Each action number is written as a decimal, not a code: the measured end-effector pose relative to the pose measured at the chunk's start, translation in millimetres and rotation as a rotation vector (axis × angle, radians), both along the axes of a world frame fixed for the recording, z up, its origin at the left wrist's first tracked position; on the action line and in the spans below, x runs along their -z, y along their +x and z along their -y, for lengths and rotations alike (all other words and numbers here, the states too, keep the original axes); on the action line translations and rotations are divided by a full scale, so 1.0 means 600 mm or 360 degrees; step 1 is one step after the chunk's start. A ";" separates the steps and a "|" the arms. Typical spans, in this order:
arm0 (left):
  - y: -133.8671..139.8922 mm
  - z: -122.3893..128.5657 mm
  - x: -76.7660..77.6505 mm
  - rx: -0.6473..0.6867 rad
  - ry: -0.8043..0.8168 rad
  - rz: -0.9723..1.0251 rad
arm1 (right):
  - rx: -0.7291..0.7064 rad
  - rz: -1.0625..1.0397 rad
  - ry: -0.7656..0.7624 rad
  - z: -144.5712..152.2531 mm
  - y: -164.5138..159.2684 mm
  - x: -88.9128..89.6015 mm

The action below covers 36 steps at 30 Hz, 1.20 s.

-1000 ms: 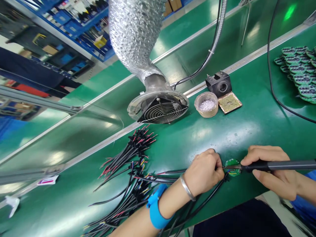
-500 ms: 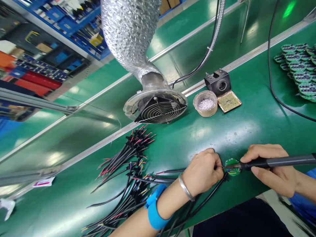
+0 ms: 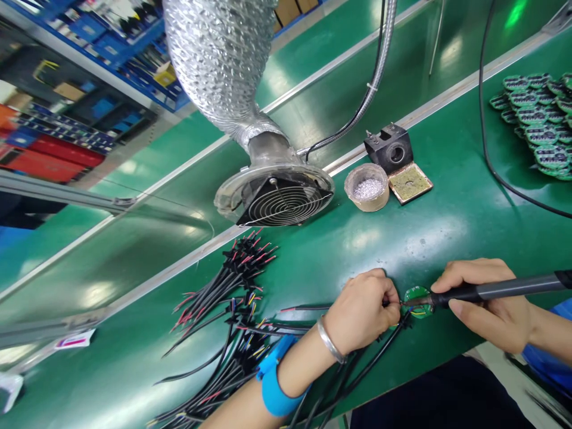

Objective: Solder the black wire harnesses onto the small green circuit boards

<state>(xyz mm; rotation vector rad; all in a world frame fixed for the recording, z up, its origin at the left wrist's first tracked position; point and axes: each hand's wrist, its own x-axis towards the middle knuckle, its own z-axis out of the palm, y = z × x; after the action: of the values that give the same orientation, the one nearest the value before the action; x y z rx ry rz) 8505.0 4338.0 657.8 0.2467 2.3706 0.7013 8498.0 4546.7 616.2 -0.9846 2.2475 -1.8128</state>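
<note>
In the head view, my right hand [image 3: 512,319] is closed around the dark handle of a soldering iron [image 3: 504,289], whose tip points left over a small round green circuit board [image 3: 419,292]. My left hand [image 3: 369,307] is pinched beside the board's left edge on a thin black cable [image 3: 306,308], which runs out behind the hand; its held end is mostly hidden by my fingers. A second black cable [image 3: 378,357] curves up from the lower left to the board, where yellow and blue wires show under the iron's tip.
Bundles of black cables [image 3: 236,268] with coloured ends lie at left. Above hangs a fume extractor hood [image 3: 286,199]. Behind the board stand a round tub [image 3: 367,187] of silvery bits and an iron holder [image 3: 389,149] with a sponge tray [image 3: 410,183]. Stacked circuit boards [image 3: 543,128] sit at right.
The whole view has shifted slightly, so things sit a little further left. Both hands keep their grips, and the iron's tip stays over the board.
</note>
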 end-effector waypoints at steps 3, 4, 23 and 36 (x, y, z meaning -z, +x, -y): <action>0.001 0.001 0.001 0.0003 0.0000 -0.0008 | 0.0002 -0.0013 0.0015 0.001 0.000 0.000; 0.001 0.000 0.001 0.0004 -0.0005 -0.0013 | 0.0004 -0.0018 0.0019 0.002 0.000 0.000; 0.004 -0.003 0.005 0.0048 -0.0058 -0.0077 | 0.0505 -0.0092 0.0151 -0.033 0.042 0.007; 0.004 -0.004 0.005 0.0067 -0.0081 -0.0094 | 0.0174 -0.0015 0.0051 -0.010 0.032 0.016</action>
<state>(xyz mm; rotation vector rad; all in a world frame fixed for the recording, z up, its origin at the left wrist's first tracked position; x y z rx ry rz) 8507.5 4340.6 654.7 0.2983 2.4288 0.6212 8517.2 4552.6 606.3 -0.8834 2.3718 -1.8111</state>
